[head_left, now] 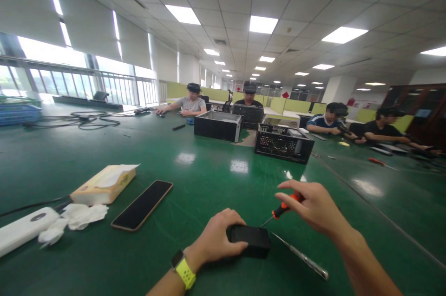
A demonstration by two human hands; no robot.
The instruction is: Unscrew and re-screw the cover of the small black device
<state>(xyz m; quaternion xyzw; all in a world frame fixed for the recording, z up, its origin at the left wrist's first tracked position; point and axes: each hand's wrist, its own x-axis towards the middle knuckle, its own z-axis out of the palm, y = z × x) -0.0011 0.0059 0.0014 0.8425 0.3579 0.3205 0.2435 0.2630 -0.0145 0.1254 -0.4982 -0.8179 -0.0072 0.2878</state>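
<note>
On the green tabletop, my left hand [220, 236] wraps its thumb and fingers around a small black box [256, 240]. My right hand [310, 203] is at a screwdriver [281, 208] with an orange and black handle. Thumb and index finger are spread beside that handle; the other fingers are mostly hidden and appear to keep hold of it. The screwdriver leans, its thin shaft reaching down to the far edge of the box; whether the tip sits in a screw is too small to tell. A second, slim screwdriver [303, 258] with a clear handle lies right of the box.
A phone [142, 205], a tissue pack [106, 184], crumpled tissues [81, 216] and a white device [26, 230] lie to the left. Two open computer cases [284, 145] [218, 126] stand farther back. A red screwdriver [378, 161] lies far right. Several people sit around the table.
</note>
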